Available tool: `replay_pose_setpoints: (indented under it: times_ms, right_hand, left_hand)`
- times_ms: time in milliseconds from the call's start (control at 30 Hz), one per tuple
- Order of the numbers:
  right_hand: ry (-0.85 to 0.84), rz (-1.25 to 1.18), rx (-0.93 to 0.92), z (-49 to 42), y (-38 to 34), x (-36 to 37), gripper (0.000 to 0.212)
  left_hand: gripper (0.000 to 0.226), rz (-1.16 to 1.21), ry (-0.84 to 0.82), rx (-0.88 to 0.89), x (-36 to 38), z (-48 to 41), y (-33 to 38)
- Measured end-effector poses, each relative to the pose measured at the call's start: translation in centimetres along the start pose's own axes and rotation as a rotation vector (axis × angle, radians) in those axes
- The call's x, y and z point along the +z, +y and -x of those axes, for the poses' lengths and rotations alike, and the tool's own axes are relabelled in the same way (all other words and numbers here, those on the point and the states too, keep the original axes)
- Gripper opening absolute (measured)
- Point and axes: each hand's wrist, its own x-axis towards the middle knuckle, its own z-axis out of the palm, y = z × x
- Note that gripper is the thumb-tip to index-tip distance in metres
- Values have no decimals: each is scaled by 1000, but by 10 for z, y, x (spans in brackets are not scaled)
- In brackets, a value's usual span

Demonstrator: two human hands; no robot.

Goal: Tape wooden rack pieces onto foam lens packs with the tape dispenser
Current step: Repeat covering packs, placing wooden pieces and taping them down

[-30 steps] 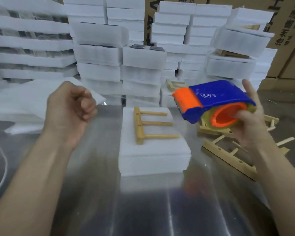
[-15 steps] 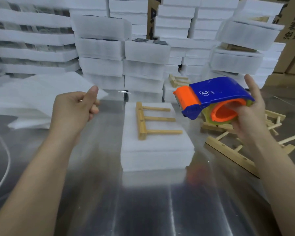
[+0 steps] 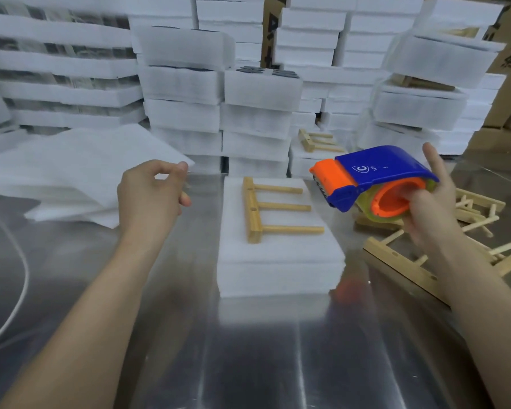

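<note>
A white foam lens pack [image 3: 278,255] lies flat on the shiny metal table [image 3: 248,355], in the middle. On top of it rests a wooden rack piece [image 3: 254,211], its three pegs pointing right. My right hand [image 3: 428,214] grips a blue and orange tape dispenser [image 3: 378,172] in the air just right of the pack, fingers inside the orange core, cutter end pointing left. My left hand [image 3: 151,196] hovers left of the pack with loosely curved fingers, holding nothing and touching nothing.
Several loose wooden rack pieces [image 3: 396,258] lie right of the pack, under my right forearm. Foam sheets [image 3: 71,172] are piled at the left. Tall stacks of foam packs [image 3: 183,84] wall off the back, one low pack carrying another rack [image 3: 313,141]. A white cable [image 3: 18,299] curves at left.
My left hand has gone from a closed fist to loosely curved fingers and drifted right toward the pack. The dispenser in my right hand has stayed almost in place.
</note>
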Motion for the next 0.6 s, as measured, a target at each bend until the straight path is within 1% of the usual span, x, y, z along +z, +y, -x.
replay_pose_setpoints:
  times_ms: [333, 500, 600]
  right_hand:
    - [-1, 10, 37, -1, 5, -3, 74]
    - [-22, 15, 43, -1, 9, -1, 72]
    - [-26, 67, 53, 1, 16, -5, 69]
  left_hand:
    - [23, -60, -38, -16, 5, 3, -6]
    - [21, -110, -59, -78, 8, 1, -12]
    - [21, -127, -75, -101, 10, 1, -16]
